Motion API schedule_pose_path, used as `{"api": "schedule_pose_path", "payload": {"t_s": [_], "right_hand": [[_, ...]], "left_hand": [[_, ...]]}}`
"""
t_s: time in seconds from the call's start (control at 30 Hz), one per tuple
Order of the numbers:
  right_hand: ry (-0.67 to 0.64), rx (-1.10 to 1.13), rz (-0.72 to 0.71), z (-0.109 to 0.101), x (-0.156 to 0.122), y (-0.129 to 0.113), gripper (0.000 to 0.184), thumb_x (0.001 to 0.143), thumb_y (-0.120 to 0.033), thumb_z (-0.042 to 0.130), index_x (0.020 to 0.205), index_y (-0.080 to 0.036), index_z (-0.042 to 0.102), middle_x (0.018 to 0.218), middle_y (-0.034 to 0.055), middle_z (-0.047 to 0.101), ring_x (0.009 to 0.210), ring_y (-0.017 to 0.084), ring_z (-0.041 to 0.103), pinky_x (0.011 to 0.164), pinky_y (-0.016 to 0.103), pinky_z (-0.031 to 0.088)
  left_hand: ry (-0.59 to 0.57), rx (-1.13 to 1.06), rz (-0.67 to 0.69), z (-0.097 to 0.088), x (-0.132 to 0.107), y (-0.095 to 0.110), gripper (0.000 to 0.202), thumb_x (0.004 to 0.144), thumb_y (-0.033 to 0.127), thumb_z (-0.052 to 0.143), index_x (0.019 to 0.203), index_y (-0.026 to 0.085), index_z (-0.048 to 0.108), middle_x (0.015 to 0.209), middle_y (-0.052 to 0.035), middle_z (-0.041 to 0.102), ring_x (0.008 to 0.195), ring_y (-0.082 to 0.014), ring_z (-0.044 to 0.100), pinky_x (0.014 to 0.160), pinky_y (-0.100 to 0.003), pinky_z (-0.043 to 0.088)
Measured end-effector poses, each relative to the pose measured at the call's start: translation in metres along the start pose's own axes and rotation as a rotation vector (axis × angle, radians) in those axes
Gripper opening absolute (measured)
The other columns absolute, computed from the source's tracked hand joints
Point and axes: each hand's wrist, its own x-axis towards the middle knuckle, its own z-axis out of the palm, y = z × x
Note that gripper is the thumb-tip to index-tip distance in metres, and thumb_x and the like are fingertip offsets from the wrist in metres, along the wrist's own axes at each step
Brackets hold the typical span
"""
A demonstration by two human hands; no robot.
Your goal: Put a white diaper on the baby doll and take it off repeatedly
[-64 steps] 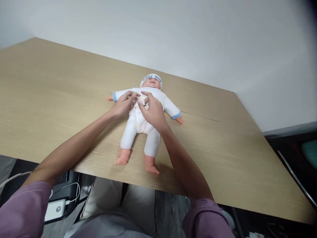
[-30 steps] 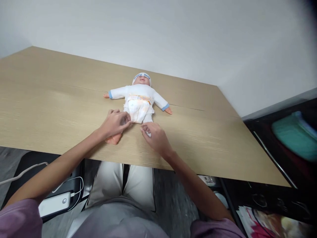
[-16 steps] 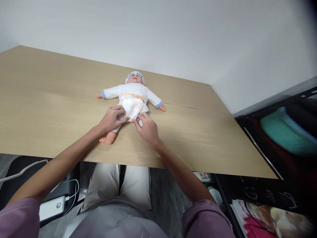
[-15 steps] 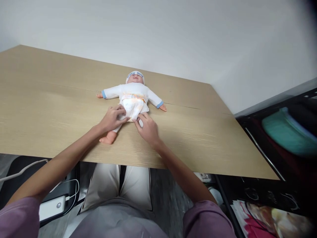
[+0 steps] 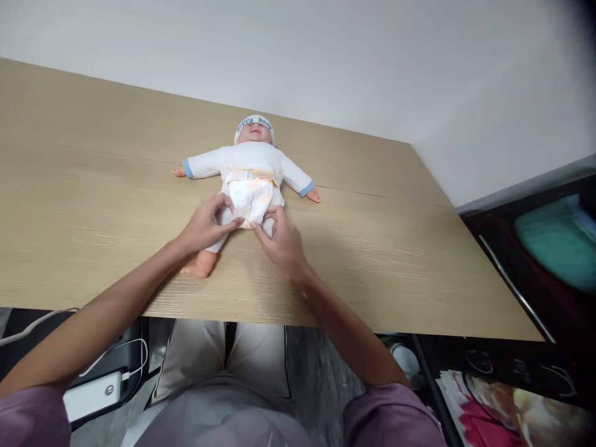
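A baby doll (image 5: 251, 162) in a white top with blue cuffs and a lettered cap lies on its back on the wooden table (image 5: 395, 248). A white nappy with an orange print (image 5: 248, 197) shows at its waist. My left hand (image 5: 205, 225) pinches white cloth at the doll's left thigh, fingers closed. My right hand (image 5: 282, 239) pinches the cloth at the other thigh and covers that leg. One bare foot (image 5: 195, 268) sticks out below my left hand.
A white wall runs behind the table. Under the table at left lie a white power bank (image 5: 90, 397) and cables. To the right stands a dark rack with a teal item (image 5: 554, 245) and a colourful printed sheet (image 5: 503, 413) on the floor.
My hands went from the doll's chest down to its thighs; the nappy became uncovered. In the last half second the hands barely moved, while the view shifted slightly.
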Motion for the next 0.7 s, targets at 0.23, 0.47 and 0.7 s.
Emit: {"api": "schedule_pose_path", "payload": {"t_s": [0.23,0.47,0.7], "right_hand": [[0.158,0.109,0.048,-0.008,-0.003,0.003,0.036,0.104,-0.060,0.077,0.109,-0.026,0.066,0.108,0.0063,0.084,0.081,0.023,0.073,0.078,0.039,0.057],[0.163,0.075,0.055,-0.010,-0.003,-0.003,0.037,0.105,-0.064,0.076,0.102,-0.027,0.072,0.106,0.0076,0.088,0.097,0.029,0.080,0.090,0.045,0.061],[0.175,0.163,0.146,-0.011,-0.003,-0.002,0.049,0.099,-0.074,0.079,0.105,-0.026,0.072,0.102,0.0078,0.088,0.087,0.027,0.080,0.081,0.041,0.059]], "left_hand": [[0.118,-0.403,-0.227,0.011,-0.001,-0.011,0.069,0.070,0.042,0.105,0.115,0.025,0.056,0.113,-0.0026,0.070,0.105,-0.0225,0.071,0.091,-0.034,0.054],[0.004,-0.276,-0.207,0.001,-0.005,-0.008,0.053,0.080,0.053,0.101,0.112,0.021,0.074,0.113,-0.0076,0.081,0.103,-0.0266,0.075,0.089,-0.037,0.055],[-0.171,-0.256,-0.227,-0.011,0.000,0.002,0.052,0.089,0.065,0.091,0.112,0.019,0.085,0.114,-0.0108,0.085,0.100,-0.0285,0.075,0.085,-0.039,0.056]]}}
